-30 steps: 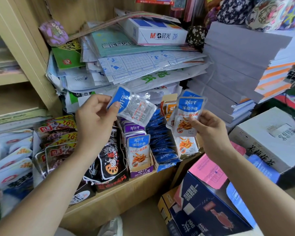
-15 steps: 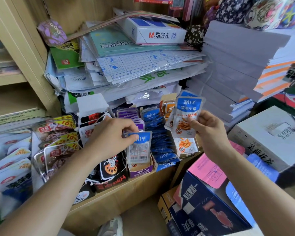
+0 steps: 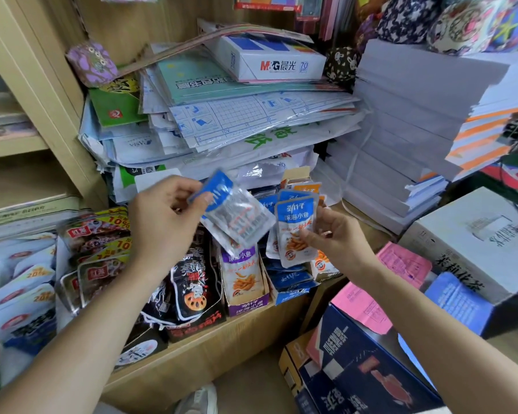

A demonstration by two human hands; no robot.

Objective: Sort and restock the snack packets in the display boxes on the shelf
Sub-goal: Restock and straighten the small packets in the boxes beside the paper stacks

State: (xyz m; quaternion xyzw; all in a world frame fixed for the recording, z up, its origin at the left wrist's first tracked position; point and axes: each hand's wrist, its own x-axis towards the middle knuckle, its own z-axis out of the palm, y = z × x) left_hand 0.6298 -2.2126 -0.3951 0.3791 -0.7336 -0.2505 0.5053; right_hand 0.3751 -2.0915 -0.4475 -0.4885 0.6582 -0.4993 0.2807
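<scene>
- Pale wood forms the shelf [image 3: 192,363], which runs from nine o'clock toward the middle of the view and carries the display boxes along its front edge.
- A white paper stack [image 3: 416,121] rises at two o'clock. A slumped pile of stationery [image 3: 237,115] in plastic wrap lies at twelve o'clock, behind the boxes.
- A grey carton [image 3: 476,243] sits at three o'clock, and a navy box [image 3: 371,369] lies at five o'clock, lower than the shelf.
- Three display boxes stand in a row near the centre. The black box [image 3: 192,294] comes first, the purple box [image 3: 245,306] is touching at its three o'clock, and the blue box [image 3: 290,291] is at three o'clock of that.
- The left hand [image 3: 165,222] is raised above the black box, thumb and fingers pinching the blue top edge of a snack packet [image 3: 237,219].
- The right hand [image 3: 338,237], at the left hand's three o'clock, pinches a bunch of packets [image 3: 295,231] upright above the blue box, printed fronts toward the camera. I cannot tell how many there are.
- The snack packet hangs tilted over the purple box, silver back showing and blurred. Its lower corner is just beside the bunch, and I cannot tell whether they touch.
</scene>
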